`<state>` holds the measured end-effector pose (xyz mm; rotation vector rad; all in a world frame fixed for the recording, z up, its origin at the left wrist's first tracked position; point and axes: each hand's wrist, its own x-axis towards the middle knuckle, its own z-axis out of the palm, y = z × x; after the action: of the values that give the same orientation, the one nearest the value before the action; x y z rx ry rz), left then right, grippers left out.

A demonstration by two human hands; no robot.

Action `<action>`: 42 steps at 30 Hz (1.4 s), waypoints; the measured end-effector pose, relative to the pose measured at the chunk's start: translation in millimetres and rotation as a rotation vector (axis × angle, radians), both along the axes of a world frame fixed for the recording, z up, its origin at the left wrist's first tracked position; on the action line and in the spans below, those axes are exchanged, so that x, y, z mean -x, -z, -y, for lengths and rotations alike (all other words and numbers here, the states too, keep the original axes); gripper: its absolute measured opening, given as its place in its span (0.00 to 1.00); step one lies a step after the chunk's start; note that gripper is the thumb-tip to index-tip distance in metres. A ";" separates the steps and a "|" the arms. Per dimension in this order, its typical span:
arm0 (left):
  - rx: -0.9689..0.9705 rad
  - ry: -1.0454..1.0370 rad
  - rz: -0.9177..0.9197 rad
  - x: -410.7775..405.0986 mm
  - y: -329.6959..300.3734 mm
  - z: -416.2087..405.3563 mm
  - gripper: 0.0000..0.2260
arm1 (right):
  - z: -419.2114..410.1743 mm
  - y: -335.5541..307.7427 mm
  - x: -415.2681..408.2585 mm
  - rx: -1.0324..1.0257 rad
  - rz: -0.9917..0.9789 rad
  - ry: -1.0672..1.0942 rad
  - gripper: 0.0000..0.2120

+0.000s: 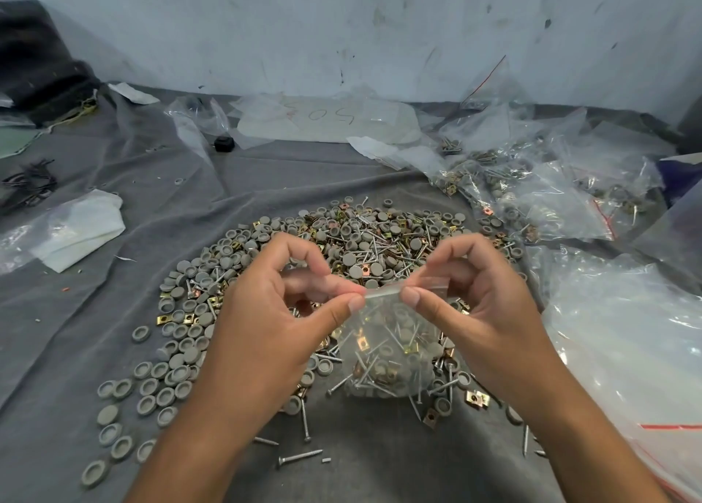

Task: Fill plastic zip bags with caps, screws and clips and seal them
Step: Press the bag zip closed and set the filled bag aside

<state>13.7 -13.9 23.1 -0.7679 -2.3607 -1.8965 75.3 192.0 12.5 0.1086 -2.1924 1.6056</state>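
- Your left hand (266,312) pinches the top strip of the small zip bag (387,350) between thumb and forefinger, other fingers curled loose
- Your right hand (482,309) pinches the same strip just beside the left, thumb in front, forefinger behind
- The bag hangs from both pinches above the near edge of the pile (323,274), holding screws, grey caps and brass clips
- The pile lies on the grey cloth (95,312): caps, screws and clips mixed together
- Loose caps (152,385) trail off the pile's near left side
- Stray screws (300,457) lie just nearer you than the pile
- Filled bags (551,195) are heaped right of the pile, toward the wall
- A large clear bag (626,343) sits right of the pile, nearer you
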 end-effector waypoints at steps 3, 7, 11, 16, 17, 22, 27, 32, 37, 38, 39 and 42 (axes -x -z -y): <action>0.021 -0.010 -0.002 -0.1 -1.4 -0.2 0.13 | 0.5 0.5 -0.9 -0.050 -0.015 0.012 0.16; 0.037 -0.023 -0.026 -1.4 -2.7 0.9 0.14 | -3.1 0.1 -2.4 -0.058 -0.019 0.043 0.17; 0.055 -0.006 -0.072 -4.8 -3.9 -2.5 0.16 | -1.2 0.2 -2.8 -0.064 -0.031 0.053 0.16; 0.060 0.017 -0.123 -9.4 -2.2 -9.1 0.17 | 5.1 -2.6 -5.4 -0.087 -0.047 0.029 0.14; 0.054 0.021 -0.125 -9.7 -1.8 -9.5 0.16 | 5.6 -3.0 -6.1 -0.097 -0.044 0.023 0.13; 0.042 0.039 -0.104 -8.1 -1.8 -8.3 0.14 | 5.0 -6.2 -8.9 -0.189 -0.091 0.035 0.17; 0.033 0.018 -0.084 -8.7 -3.4 -8.8 0.14 | 3.8 -6.3 -7.9 -0.267 -0.160 0.074 0.17; 0.029 0.029 -0.101 -11.4 -4.8 -10.8 0.15 | 2.3 -5.0 -6.6 -0.251 -0.174 0.085 0.18; 0.046 0.009 -0.126 -12.5 -5.5 -12.9 0.15 | 4.6 -4.7 -7.6 -0.179 -0.097 0.056 0.17; 0.050 0.012 -0.135 -12.8 -5.1 -13.2 0.16 | 5.4 -5.0 -7.9 -0.157 -0.074 0.050 0.17; 0.055 0.014 -0.143 -13.4 -4.5 -13.8 0.16 | 6.1 -5.1 -8.1 -0.134 -0.048 0.043 0.17; 0.063 0.002 -0.150 -15.2 -4.5 -16.2 0.18 | 7.7 -5.5 -8.3 -0.088 0.011 0.015 0.19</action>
<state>28.9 2.3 27.6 -0.8847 -2.3390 -1.7062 83.6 184.3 18.0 0.1087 -2.2670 1.5055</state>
